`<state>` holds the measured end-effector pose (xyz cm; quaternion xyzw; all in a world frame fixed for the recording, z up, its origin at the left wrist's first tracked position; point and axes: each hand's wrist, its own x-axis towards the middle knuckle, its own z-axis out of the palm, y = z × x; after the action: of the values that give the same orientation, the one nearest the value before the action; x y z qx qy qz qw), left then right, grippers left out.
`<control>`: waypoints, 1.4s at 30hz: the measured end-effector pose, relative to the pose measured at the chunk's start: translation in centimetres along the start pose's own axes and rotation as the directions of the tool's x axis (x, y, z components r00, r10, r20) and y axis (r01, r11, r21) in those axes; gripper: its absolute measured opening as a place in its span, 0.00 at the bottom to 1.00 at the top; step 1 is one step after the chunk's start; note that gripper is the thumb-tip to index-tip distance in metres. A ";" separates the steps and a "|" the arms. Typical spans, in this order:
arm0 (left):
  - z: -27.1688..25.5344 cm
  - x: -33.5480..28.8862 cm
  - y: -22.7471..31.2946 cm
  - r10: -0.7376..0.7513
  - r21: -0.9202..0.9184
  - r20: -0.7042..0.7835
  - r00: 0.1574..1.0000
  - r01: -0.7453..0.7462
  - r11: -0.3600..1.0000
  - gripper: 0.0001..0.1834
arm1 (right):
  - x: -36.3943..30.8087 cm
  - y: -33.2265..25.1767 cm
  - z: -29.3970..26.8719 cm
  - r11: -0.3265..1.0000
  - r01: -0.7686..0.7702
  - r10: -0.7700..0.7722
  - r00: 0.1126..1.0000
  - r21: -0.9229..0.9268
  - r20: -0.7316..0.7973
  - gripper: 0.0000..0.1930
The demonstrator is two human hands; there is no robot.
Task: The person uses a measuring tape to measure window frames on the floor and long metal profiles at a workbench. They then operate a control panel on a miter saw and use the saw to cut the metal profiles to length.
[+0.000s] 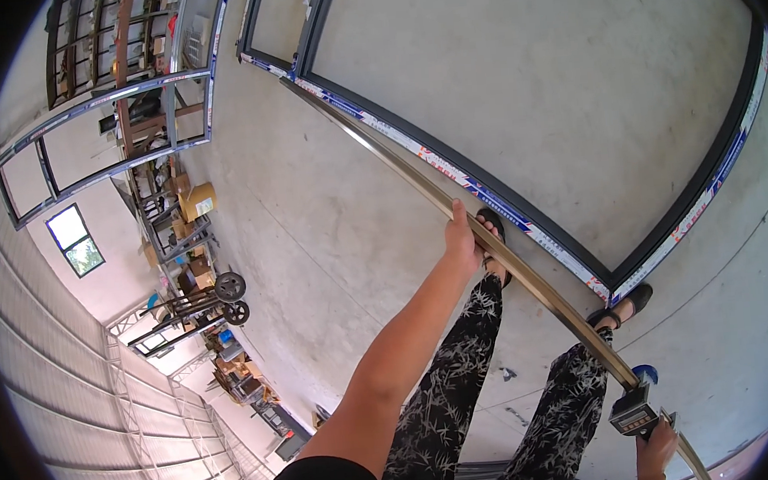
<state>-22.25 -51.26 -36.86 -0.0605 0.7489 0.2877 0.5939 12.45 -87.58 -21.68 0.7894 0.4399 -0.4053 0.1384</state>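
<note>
A long bronze-coloured metal bar [541, 291] runs slantwise from the dark frame's far left part down to the lower right. My left hand [462, 238] is closed around its middle, thumb along the top. Low on the right, my right hand [657, 447] closes on a small metal fitting at the end of a dark box-like device [634, 412] with a row of buttons. This device sits on the bar, with a blue round part [646, 374] beside it. Some of the right fingers are hidden. On the floor beyond the bar lies a large dark frame [526, 215], its edges covered with printed tape.
My sandalled feet [619, 309] stand near the frame's close corner. Another taped frame [103, 104] rises at the left, before crowded shelves [178, 206]. A wheeled cart [218, 307] stands lower left. Grey concrete floor [312, 237] lies between them.
</note>
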 end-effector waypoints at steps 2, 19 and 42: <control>-0.1 0.2 -0.1 0.006 0.004 -0.019 1.000 -0.006 1.000 0.29 | 0.3 0.2 0.4 1.000 -0.007 0.007 1.000 -0.001 0.028 0.21; -0.8 5.1 -1.2 0.062 -0.001 -0.005 0.998 -0.062 0.998 0.25 | 2.6 0.6 4.8 0.999 0.028 -0.028 1.000 0.018 0.000 0.25; -1.5 21.7 -8.8 0.070 0.465 -0.043 0.997 -0.042 0.884 0.18 | 22.8 -0.7 21.4 0.999 -0.002 -0.011 0.961 0.046 0.278 0.20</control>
<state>-25.99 -53.88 -59.90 0.0963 0.8145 0.1159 0.5602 7.30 -86.20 -52.55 0.7268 0.4083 -0.5223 0.1797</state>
